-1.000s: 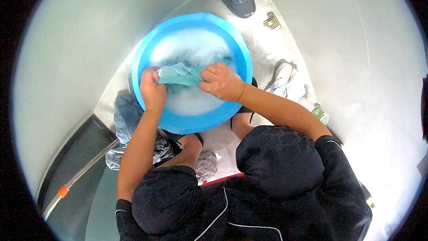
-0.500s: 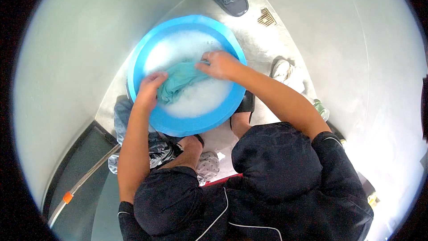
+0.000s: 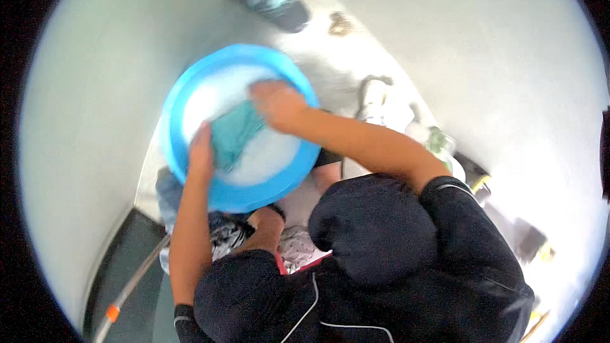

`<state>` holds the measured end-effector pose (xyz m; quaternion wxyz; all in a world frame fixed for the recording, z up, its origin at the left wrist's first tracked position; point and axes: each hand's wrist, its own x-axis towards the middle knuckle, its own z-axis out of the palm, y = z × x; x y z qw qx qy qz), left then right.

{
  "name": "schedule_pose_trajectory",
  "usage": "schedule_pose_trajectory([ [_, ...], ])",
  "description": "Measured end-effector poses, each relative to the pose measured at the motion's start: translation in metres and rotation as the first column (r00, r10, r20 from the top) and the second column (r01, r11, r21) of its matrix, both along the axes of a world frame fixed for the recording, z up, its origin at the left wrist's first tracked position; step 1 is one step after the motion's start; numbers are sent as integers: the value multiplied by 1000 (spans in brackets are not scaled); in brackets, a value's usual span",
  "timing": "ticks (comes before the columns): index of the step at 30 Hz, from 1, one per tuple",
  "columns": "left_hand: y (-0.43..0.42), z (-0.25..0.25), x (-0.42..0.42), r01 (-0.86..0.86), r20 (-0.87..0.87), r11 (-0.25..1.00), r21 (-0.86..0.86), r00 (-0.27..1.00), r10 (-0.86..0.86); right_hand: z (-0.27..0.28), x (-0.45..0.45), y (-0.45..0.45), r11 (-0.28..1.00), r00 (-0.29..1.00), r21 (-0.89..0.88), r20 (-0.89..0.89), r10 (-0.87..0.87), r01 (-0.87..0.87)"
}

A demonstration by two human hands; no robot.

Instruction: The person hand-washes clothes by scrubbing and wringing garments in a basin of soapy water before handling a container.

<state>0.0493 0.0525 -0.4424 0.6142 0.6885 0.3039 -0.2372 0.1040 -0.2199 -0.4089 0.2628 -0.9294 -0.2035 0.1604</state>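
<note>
A round blue basin point(image 3: 171, 124) holds white suds, and a teal cloth point(image 3: 235, 133) lies bunched in them. My left hand point(image 3: 201, 149) is at the cloth's left edge, inside the basin; its fingers are blurred and their grip cannot be made out. At the cloth's upper right end is my right hand point(image 3: 278, 105), smeared by motion, with its fingers bent toward the cloth. Whether it grips the cloth does not show.
Dark patterned slippers point(image 3: 273, 0) lie beyond the basin, near a floor drain point(image 3: 340, 24). White shoes point(image 3: 373, 98) and a green-and-white container point(image 3: 438, 140) are at right. Denim clothing point(image 3: 168, 197) and a hose with an orange clip point(image 3: 112, 312) are at left.
The view has shifted, so the basin and slippers appear further left. The cloth was stretched between both hands and is now lower and bunched in the suds.
</note>
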Motion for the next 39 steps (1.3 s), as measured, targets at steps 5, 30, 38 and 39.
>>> schedule_pose_trajectory([
  [5,1,12,-1,208,-67,973,-96,974,-215,56,-5,-35,970,944,161,305,128,-184],
  [30,15,-22,-17,239,-4,968,83,971,-239,62,-354,-349,115,178,-179,389,-904,977],
  [38,13,-18,-8,543,-75,512,666,731,-678,49,-345,-380,223,218,-313,-49,-975,923],
  [39,11,-7,-2,629,-121,437,643,647,-753,55,-343,-376,216,211,-301,-47,-976,929],
])
